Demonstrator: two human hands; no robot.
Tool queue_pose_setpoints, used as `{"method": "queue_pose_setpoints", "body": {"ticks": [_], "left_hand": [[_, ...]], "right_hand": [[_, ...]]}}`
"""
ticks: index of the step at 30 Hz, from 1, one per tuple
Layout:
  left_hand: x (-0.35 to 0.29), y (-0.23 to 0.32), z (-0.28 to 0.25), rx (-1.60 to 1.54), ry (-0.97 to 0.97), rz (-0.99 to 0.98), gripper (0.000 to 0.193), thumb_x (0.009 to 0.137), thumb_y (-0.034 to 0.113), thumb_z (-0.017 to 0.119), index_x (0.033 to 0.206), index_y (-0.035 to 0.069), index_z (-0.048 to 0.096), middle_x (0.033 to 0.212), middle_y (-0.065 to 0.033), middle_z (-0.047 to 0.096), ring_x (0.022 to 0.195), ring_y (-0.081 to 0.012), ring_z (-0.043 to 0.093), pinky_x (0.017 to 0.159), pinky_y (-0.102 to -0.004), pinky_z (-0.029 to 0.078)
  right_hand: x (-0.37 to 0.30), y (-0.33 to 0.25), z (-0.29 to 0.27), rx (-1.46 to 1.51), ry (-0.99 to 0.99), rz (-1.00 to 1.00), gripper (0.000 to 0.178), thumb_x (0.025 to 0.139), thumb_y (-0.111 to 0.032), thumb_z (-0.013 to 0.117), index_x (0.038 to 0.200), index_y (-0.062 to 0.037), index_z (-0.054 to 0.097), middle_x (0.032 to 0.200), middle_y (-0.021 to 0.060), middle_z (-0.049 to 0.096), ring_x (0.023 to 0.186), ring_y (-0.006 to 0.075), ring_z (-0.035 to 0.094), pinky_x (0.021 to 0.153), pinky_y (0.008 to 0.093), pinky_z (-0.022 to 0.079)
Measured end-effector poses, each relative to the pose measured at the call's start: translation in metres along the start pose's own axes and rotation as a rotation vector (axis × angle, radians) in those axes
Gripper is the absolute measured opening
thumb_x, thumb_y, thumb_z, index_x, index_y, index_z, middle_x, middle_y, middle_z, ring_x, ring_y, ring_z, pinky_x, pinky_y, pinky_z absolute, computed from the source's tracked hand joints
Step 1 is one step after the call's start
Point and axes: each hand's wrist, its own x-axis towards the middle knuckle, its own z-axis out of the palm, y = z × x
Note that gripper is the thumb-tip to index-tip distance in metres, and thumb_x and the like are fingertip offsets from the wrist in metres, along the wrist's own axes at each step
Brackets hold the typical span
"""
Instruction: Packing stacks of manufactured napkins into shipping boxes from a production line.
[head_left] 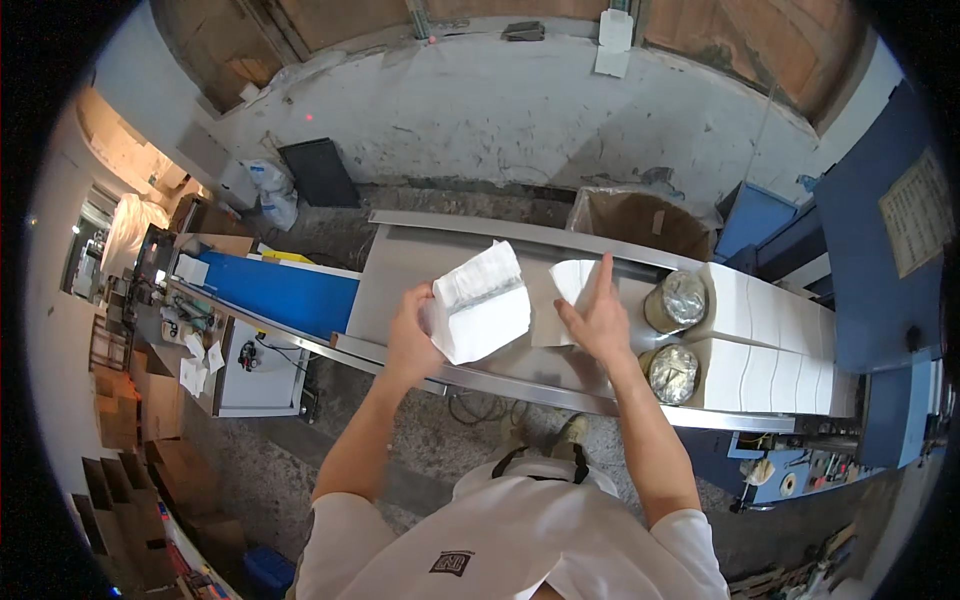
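On the left side of the conveyor-like metal table, my left hand [410, 338] grips a thick white stack of folded paper [484, 305] by its left edge. The stack is tilted, and its upper part shows a creased, shiny surface. My right hand [600, 322] is over the table with the index finger stretched forward and the thumb spread to the left. Between that finger and thumb shows a smaller white folded paper piece [572, 279], partly hidden by the hand. A flat brown piece [548, 325] lies beside it under the thumb.
Two cylinders with crinkled shiny tops [675, 300] stand right of my right hand, before two long rows of white paper stacks [765, 370]. A lined carton [640, 222] sits behind the metal table [400, 270]. Blue machinery [880, 240] stands right; a blue belt [290, 293] lies left.
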Motion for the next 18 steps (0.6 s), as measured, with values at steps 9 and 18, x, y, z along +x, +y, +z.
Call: {"method": "queue_pose_setpoints", "body": {"ticks": [9, 18], "left_hand": [[0.025, -0.033, -0.029, -0.373, -0.63, -0.205, 0.071, 0.058, 0.004, 0.086, 0.12, 0.004, 0.053, 0.116, -0.0085, 0.064, 0.112, -0.0228, 0.06, 0.093, -0.0367, 0.048], [-0.015, -0.117, -0.013, -1.151, -0.42, -0.455, 0.062, 0.072, 0.004, 0.078, 0.129, 0.002, 0.055, 0.12, -0.0112, 0.064, 0.11, -0.0237, 0.061, 0.096, -0.0377, 0.051]], "right_hand": [[0.005, 0.004, 0.0, 0.01, 0.01, -0.048, 0.105, 0.078, -0.033, 0.072, 0.151, -0.0013, 0.004, 0.129, 0.0306, 0.05, 0.108, 0.0457, 0.057, 0.09, 0.0476, 0.048], [0.045, 0.017, -0.031, 0.108, -0.34, -0.093, 0.1, 0.07, -0.026, 0.074, 0.15, -0.0018, 0.02, 0.122, 0.0289, 0.058, 0.112, 0.0396, 0.059, 0.095, 0.0402, 0.047]]}}
